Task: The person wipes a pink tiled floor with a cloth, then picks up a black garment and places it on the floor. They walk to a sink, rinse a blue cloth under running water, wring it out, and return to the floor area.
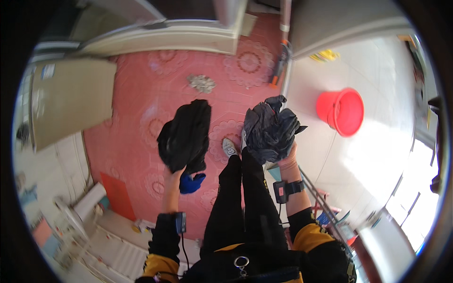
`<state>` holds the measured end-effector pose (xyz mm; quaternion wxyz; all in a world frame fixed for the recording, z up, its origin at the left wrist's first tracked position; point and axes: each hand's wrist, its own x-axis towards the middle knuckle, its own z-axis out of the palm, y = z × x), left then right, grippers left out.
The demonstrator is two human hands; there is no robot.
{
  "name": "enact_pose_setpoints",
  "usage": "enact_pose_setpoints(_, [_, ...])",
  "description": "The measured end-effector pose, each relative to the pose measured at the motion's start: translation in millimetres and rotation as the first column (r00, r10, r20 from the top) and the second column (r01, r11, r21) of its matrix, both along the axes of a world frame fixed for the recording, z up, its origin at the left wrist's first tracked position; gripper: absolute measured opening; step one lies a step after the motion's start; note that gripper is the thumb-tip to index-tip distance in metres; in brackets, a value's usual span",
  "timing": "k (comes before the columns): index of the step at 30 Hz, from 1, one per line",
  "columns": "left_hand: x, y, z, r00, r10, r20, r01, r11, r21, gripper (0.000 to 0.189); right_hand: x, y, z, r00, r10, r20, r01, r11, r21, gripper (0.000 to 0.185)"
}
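My left hand [175, 175] holds up a bundled black cloth [185, 136], which hides most of the fingers. A blue piece [191, 183] hangs below that bundle, beside the wrist. On the other side, my right hand [291, 157] supports a crumpled dark bundle [270, 129] that looks like a black plastic bag; its fingers are largely covered too. The two bundles are apart, held above the floor on either side of my white shoes [230, 148].
A red bucket [324, 106] stands on pale tiles at right. On the patterned red floor [134, 88] lies a crumpled greyish item [201, 83]. A cardboard sheet [74, 102] is at left. An orange-and-grey tool [280, 67] lies along the floor divider, near a yellow item [325, 55].
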<state>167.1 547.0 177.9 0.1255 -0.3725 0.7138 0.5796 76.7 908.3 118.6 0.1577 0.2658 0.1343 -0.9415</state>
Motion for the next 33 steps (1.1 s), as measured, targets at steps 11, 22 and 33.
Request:
enact_pose_setpoints(11, [-9, -4, 5, 0.939, -0.295, -0.178, 0.212, 0.902, -0.375, 0.027, -83, -157, 163, 0.347, 0.893, -0.286, 0.279, 0.193, 0.941, 0.033])
enact_pose_setpoints(22, [4, 1, 2, 0.94, 0.145, -0.309, -0.069, 0.967, 0.244, 0.039, -20, -189, 180, 0.018, 1.0, 0.023, 0.407, -0.029, 0.913, 0.065])
enact_pose_setpoints(33, [2, 12, 15, 0.86, 0.347, -0.375, -0.241, 0.923, 0.301, 0.044, -17, -181, 111, 0.535, 0.746, 0.398, -0.844, 0.489, 0.219, 0.082])
